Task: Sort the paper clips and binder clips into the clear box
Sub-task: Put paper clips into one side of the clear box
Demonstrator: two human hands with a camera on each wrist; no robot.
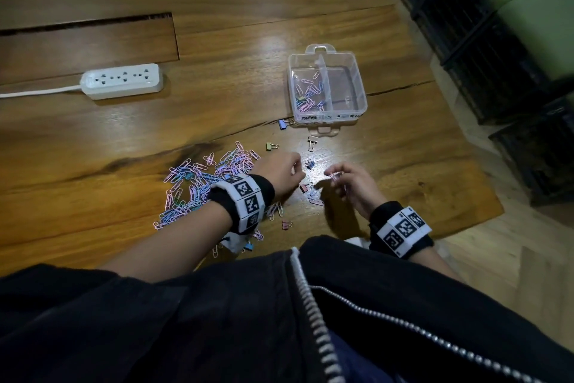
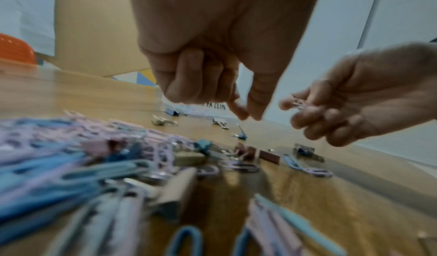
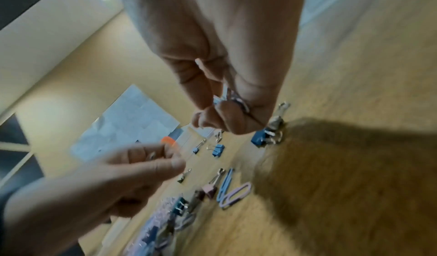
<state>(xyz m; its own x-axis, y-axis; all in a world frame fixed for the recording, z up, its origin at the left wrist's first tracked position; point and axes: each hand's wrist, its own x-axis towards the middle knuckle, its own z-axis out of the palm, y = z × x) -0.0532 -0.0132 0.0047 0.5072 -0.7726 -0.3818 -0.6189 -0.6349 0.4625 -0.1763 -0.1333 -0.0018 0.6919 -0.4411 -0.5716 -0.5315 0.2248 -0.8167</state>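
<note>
The clear box stands open at the far right of the table; its left compartment holds several paper clips. A heap of pink and blue paper clips lies under my left wrist and fills the near left of the left wrist view. Loose binder clips lie between heap and box: blue, olive, white, dark blue. My left hand hovers with curled fingers, a small metal clip glinting between them. My right hand pinches a pinkish binder clip above the table.
A white power strip with its cable lies at the far left. A dark slot cuts the wooden tabletop behind it. The table's edge runs down the right side, with black crates beyond. A pink binder clip lies near my body.
</note>
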